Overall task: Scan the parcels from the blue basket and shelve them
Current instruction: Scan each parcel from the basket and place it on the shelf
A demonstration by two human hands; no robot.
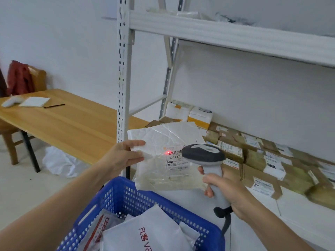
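Note:
My left hand (125, 155) pinches the left edge of a flat white plastic parcel (163, 142), held up above the blue basket (126, 194). A red scan dot glows on the parcel's label (175, 161), beside its barcode. My right hand (225, 192) grips the handle of a grey barcode scanner (204, 153), whose head points at that label and hides its right part. The basket at the bottom holds several white mailer bags (152, 230). The white metal shelf (235, 36) stands right behind the parcel.
Cardboard boxes and padded mailers (262, 160) fill the lower shelf level at right. A wooden table (72, 124) at left carries a notebook, a pen and a second scanner. A chair with a red garment stands behind it. A white bag (58, 163) lies on the floor.

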